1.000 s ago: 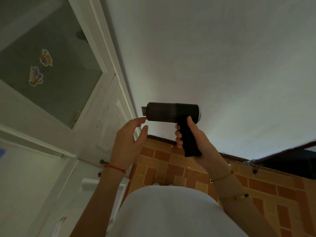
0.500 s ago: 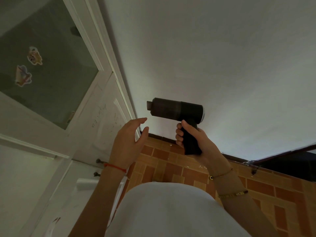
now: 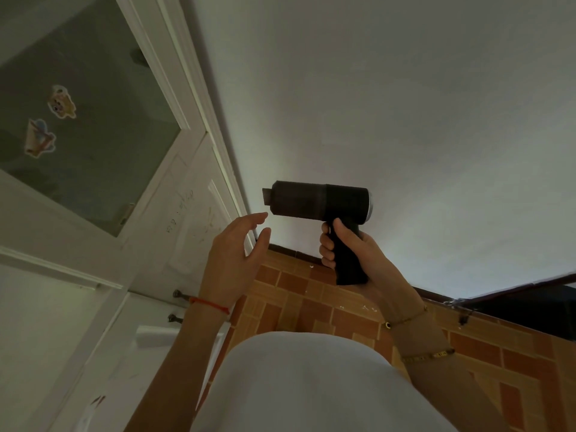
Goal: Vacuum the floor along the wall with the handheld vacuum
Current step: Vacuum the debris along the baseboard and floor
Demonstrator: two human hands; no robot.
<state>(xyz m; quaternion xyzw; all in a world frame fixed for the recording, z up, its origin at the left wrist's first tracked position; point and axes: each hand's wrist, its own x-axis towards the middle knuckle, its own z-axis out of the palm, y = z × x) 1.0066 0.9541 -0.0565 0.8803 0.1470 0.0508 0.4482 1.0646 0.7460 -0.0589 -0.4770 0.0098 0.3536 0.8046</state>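
Note:
A black handheld vacuum (image 3: 314,201), shaped like a pistol, is held up in front of the white wall (image 3: 389,104) with its nozzle pointing left. My right hand (image 3: 349,247) grips its handle from the right side. My left hand (image 3: 233,254) hovers just below and left of the nozzle, fingers relaxed, holding nothing and apart from the vacuum. Below lies an orange and brown tiled floor (image 3: 299,310), with small white bits scattered along the dark skirting (image 3: 290,249) at the wall's foot.
A white door (image 3: 174,213) with a frosted glass pane and two stickers stands at the left, meeting the wall in the corner. A dark opening (image 3: 536,310) shows at the right. My white garment fills the lower middle.
My left hand has come off the vacuum's nozzle and dropped slightly away from it. The vacuum has stayed in my right hand, held at about the same height.

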